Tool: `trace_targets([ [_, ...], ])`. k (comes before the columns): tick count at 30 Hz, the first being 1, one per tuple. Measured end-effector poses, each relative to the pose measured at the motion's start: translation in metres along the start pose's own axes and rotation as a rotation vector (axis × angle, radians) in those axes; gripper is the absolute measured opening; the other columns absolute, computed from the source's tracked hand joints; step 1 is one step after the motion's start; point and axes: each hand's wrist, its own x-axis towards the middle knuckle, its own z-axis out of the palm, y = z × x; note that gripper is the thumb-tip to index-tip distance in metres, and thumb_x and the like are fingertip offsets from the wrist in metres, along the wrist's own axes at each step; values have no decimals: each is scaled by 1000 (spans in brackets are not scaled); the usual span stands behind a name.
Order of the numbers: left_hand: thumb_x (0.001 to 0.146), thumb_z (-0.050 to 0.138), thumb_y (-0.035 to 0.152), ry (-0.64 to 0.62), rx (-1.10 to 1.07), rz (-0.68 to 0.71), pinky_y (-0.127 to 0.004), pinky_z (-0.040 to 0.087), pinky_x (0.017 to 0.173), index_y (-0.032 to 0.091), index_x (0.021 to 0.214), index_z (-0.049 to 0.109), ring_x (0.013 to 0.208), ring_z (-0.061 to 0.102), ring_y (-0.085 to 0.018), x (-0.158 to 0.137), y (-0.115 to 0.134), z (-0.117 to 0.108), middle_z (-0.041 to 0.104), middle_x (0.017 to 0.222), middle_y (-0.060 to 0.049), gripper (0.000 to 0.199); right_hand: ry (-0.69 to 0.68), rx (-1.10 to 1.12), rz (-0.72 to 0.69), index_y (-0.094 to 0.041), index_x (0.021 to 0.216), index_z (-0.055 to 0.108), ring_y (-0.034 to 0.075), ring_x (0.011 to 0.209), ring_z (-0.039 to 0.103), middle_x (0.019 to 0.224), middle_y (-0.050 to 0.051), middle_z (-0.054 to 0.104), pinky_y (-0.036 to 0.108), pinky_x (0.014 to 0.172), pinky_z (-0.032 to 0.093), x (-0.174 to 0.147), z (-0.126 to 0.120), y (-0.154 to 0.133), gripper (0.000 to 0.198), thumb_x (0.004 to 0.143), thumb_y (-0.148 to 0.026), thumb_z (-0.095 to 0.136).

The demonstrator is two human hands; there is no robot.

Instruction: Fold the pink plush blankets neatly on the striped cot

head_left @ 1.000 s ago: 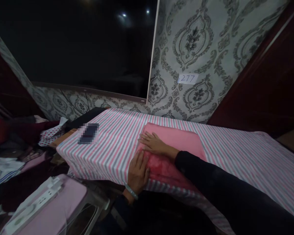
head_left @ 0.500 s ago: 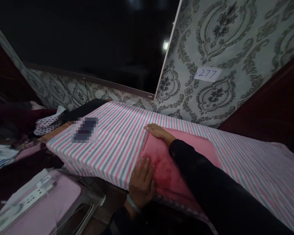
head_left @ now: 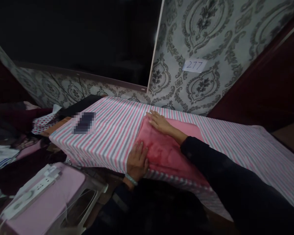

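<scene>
A folded pink-red cloth [head_left: 159, 153], soft and slightly wrinkled, lies on a striped sheet [head_left: 112, 130] of pink, grey and white that covers the table. At the cloth's near left corner rests my left hand [head_left: 137, 161], fingers stretched out and palm down, with a bracelet on the wrist. My right hand [head_left: 160, 123] lies flat on the far left corner, its fingers spread. Neither hand grips anything. My right forearm hides part of the cloth's right side.
A blurred dark object [head_left: 83, 123] lies on the sheet to the left. Below it stands a pink stool [head_left: 63, 195] with a white power strip [head_left: 30, 197] and cables. Piled clothes [head_left: 17, 147] are at far left. A large screen [head_left: 88, 39] hangs behind.
The camera view has shifted slightly. My right hand has slid a little inward over the cloth's far edge, its fingers now more spread. My left hand stays at the near corner.
</scene>
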Motion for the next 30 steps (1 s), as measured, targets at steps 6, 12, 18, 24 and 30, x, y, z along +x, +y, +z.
trace_targets([
  [6,92,52,19,1,12,26,-49,41,115,10,133,61,150,34,-33,4,-1,-2,54,149,-20,44,-39,-93,-170,-35,160,30,32,155,16,168,4,21,62,121,20,-135,19,-18,63,104,-63,29],
  [12,93,49,20,-41,17,10,-49,39,116,13,134,61,150,34,-31,5,-3,-2,53,150,-17,44,9,-132,-147,-36,159,33,30,153,23,165,2,29,58,123,19,-163,41,-15,61,103,-62,33],
  [18,97,45,28,-121,24,-47,-49,39,112,18,132,64,139,49,-30,18,-1,-21,59,145,-14,41,75,-268,167,-33,158,37,34,153,24,166,7,29,64,117,26,-192,31,8,58,105,-55,30],
  [24,100,42,41,-310,65,48,-59,23,120,25,142,57,144,42,-31,75,11,-40,56,149,-9,48,132,-308,366,-33,158,37,37,151,25,166,7,29,65,115,29,-223,24,6,57,105,-54,31],
  [30,99,41,55,-607,187,29,-63,32,115,19,153,44,153,25,-36,89,4,-15,30,164,-19,66,187,-313,409,-36,157,38,38,151,26,165,3,31,64,115,30,-231,46,5,56,103,-53,36],
])
